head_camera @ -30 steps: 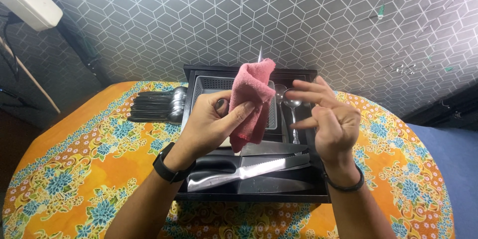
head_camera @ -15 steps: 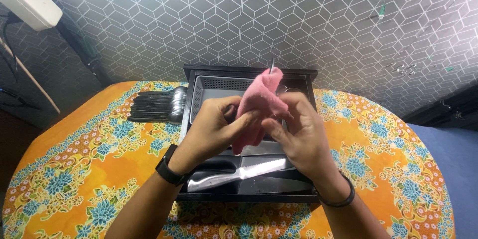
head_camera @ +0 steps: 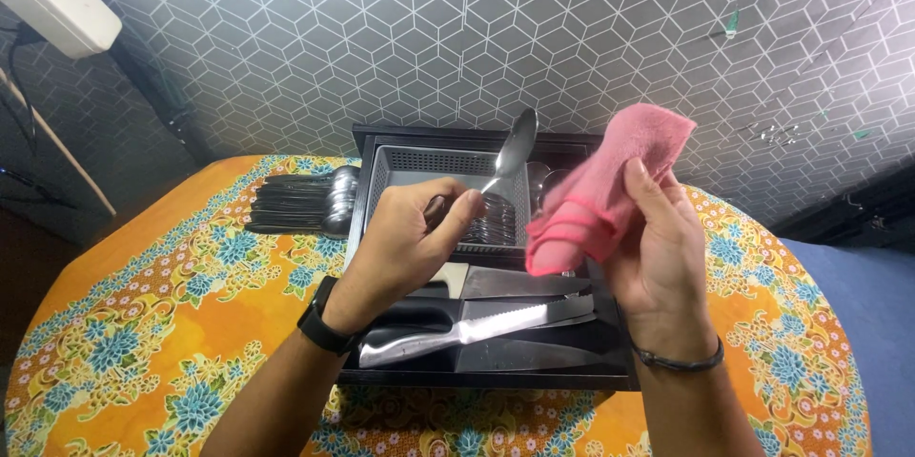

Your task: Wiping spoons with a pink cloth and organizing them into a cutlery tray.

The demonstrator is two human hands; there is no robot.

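Observation:
My left hand (head_camera: 412,236) pinches the handle of a steel spoon (head_camera: 512,147), its bowl pointing up over the black cutlery tray (head_camera: 610,343). To its right, my right hand (head_camera: 658,252) grips a folded pink cloth (head_camera: 605,190) held away from the spoon. Below both hands, large knives (head_camera: 477,326) lie across the tray's front section. A grey perforated basket (head_camera: 410,163) sits in the tray's back part with several pieces of cutlery (head_camera: 491,222) in it.
A pile of dark-handled spoons (head_camera: 300,202) lies on the orange flowered tablecloth (head_camera: 172,295) left of the tray. The round table stands against a grey patterned wall (head_camera: 457,28). More spoons (head_camera: 539,178) rest in the tray behind the cloth.
The pink cloth, wrapped around the spoon in my left hand before, has been taken by my right hand and pulled off to the right, baring the spoon.

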